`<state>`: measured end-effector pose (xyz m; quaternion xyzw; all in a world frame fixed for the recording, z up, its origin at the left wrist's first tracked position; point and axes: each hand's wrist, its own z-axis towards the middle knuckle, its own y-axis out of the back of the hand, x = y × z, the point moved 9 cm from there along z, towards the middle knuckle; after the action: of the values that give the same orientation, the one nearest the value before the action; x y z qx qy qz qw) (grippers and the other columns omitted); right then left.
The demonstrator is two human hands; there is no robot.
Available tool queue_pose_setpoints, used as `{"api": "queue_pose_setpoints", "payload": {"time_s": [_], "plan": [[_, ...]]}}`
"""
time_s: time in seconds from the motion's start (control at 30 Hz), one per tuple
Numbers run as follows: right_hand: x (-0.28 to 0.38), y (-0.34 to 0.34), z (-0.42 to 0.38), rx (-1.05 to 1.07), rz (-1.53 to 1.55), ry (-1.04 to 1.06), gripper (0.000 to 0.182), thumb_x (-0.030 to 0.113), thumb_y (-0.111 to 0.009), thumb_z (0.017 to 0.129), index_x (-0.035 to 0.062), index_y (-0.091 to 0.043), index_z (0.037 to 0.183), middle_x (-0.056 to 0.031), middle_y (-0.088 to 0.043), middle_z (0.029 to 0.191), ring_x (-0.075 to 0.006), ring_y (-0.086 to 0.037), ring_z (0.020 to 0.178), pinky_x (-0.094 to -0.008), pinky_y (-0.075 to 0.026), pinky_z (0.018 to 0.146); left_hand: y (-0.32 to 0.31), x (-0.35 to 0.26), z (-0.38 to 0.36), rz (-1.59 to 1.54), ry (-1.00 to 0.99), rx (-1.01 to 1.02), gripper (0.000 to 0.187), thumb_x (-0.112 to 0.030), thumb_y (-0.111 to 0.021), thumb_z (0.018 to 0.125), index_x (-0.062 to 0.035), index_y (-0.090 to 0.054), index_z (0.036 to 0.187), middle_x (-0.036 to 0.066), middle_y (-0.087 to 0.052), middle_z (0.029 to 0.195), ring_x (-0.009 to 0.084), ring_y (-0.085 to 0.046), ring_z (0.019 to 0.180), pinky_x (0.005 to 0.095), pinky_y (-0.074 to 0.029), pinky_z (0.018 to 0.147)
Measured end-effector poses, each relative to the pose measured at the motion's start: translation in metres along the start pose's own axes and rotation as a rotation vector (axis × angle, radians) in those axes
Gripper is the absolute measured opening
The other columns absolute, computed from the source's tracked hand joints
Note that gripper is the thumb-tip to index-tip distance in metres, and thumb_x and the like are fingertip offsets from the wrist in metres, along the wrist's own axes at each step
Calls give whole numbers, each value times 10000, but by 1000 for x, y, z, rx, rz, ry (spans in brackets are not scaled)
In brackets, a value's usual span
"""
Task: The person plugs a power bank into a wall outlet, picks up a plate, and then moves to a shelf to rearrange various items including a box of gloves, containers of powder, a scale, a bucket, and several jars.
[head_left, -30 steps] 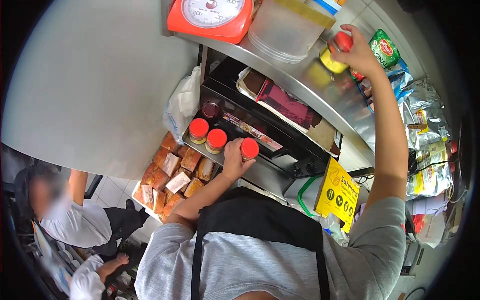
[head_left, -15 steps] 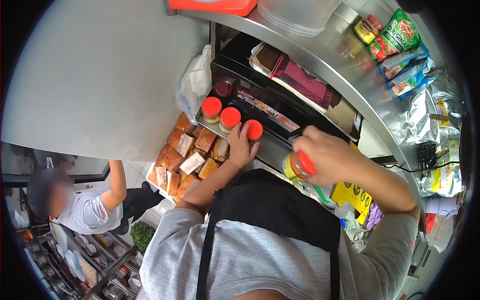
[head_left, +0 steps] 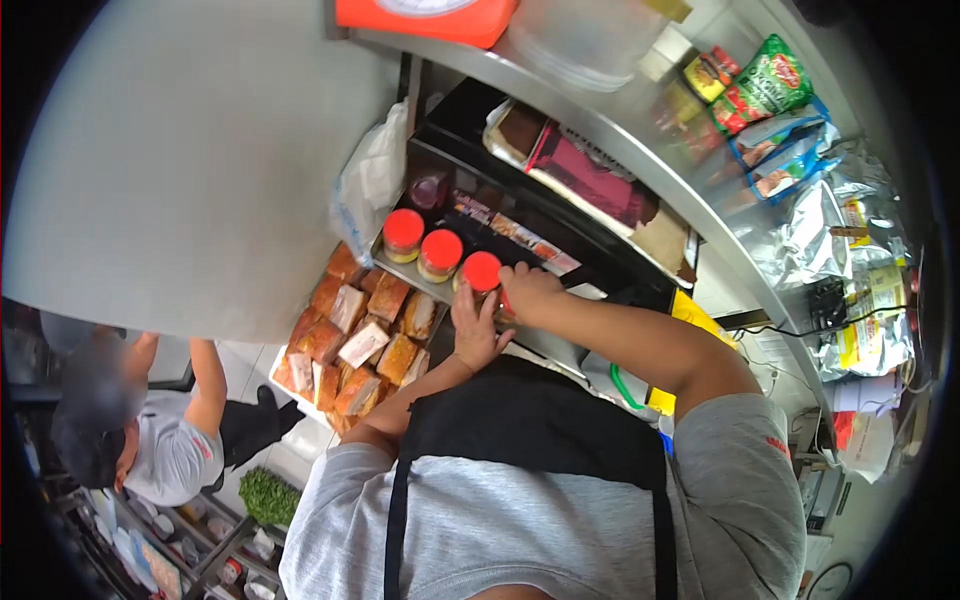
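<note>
Three red-lidded jars stand in a row on a steel ledge: one at the left (head_left: 403,230), one in the middle (head_left: 440,252) and one at the right (head_left: 481,270). Against the front of the right jar rests my left hand (head_left: 474,325), its fingers spread. My right hand (head_left: 530,292) is just right of that jar, fingers wrapped round a further red-lidded jar (head_left: 507,303) that is mostly hidden. Browned meat pieces (head_left: 362,345) fill a white tray left of my left forearm.
A black appliance (head_left: 560,225) stands behind the jars, with papers on top. Overhead runs a steel shelf (head_left: 640,150) with packets and an orange scale (head_left: 430,15). A white plastic bag (head_left: 368,185) hangs left of the jars. Another person (head_left: 165,430) is at the lower left.
My right hand has moved left and down to the ledge with its jar, beside the row. My left hand stays near the right jar. The other person has raised both arms. The view has shifted slightly.
</note>
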<state>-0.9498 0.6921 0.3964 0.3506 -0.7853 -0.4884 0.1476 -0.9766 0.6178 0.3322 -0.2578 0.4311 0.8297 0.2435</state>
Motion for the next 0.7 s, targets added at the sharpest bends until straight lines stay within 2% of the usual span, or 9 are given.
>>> {"api": "queue_pose_setpoints", "payload": {"time_s": [0.07, 0.13, 0.2, 0.3, 0.33, 0.37, 0.47, 0.6, 0.7], "plan": [[22, 47, -34, 96, 69, 216, 512, 283, -691, 636, 21, -444, 1000, -165, -543, 924, -281, -565, 829, -352, -474, 688, -10, 10, -2, 34, 19, -51, 821, -247, -719, 580, -105, -274, 1255, 309, -111, 1287, 490, -156, 1179, 539, -188, 937], [44, 117, -88, 387, 230, 532, 429, 337, -637, 708, 17, -496, 957, -141, -578, 858, -243, -573, 814, -325, -465, 651, -14, 13, 0, 55, 13, -71, 820, -241, -715, 588, -116, -261, 1260, 315, -112, 1281, 503, -151, 1176, 552, -191, 924], [30, 196, -128, 353, 362, 752, 355, 337, -601, 767, 40, -543, 952, -78, -600, 795, -170, -586, 738, -284, -458, 620, -13, 14, -2, 41, 25, -74, 817, -237, -711, 596, -119, -252, 1261, 319, -111, 1279, 511, -150, 1172, 559, -193, 916], [-76, 292, -127, -113, 562, 296, 161, 148, -598, 760, 34, -574, 871, -41, -613, 783, -101, -571, 700, -234, -460, 622, -13, 12, -1, 33, 36, -74, 812, -232, -705, 604, -125, -243, 1263, 322, -107, 1276, 518, -147, 1170, 566, -193, 910], [-135, 307, -108, -160, 579, -11, 173, 138, -551, 775, 0, -561, 879, -76, -612, 825, -122, -569, 746, -260, -462, 655, -12, 13, -1, 34, 41, -72, 811, -230, -703, 606, -128, -241, 1263, 323, -106, 1275, 519, -146, 1170, 568, -193, 910], [-170, 347, -94, -529, 36, -34, 282, 185, -533, 773, -42, -533, 940, -136, -609, 864, -209, -579, 810, -310, -460, 707, -14, 14, -2, 29, 53, -52, 798, -229, -696, 614, -131, -243, 1263, 323, -102, 1277, 520, -138, 1173, 569, -191, 910], [-261, 360, -56, -685, -116, -638, 417, 273, -544, 738, -43, -519, 1008, -193, -581, 955, -308, -548, 924, -357, -438, 787, -12, 14, -2, 53, 39, -53, 797, -229, -687, 622, -129, -234, 1269, 325, -101, 1277, 518, -133, 1175, 566, -187, 915], [-277, 342, -54, -653, 41, -863, 397, 243, -515, 749, 28, -516, 1083, -142, -469, 1179, -265, -485, 1068, -349, -414, 850, -7, 12, -1, 46, 30, -13, 761, -205, -659, 637, -118, -246, 1271, 326, -91, 1283, 513, -123, 1184, 564, -177, 922], [-255, 346, -67, -782, -84, -821, 434, 314, -550, 743, 44, -519, 1082, -130, -472, 1160, -276, -449, 1091, -348, -405, 867, -4, 11, -1, 28, 35, 51, 763, -190, -647, 640, -110, -237, 1279, 329, -70, 1292, 506, -101, 1196, 557, -163, 931]]}}
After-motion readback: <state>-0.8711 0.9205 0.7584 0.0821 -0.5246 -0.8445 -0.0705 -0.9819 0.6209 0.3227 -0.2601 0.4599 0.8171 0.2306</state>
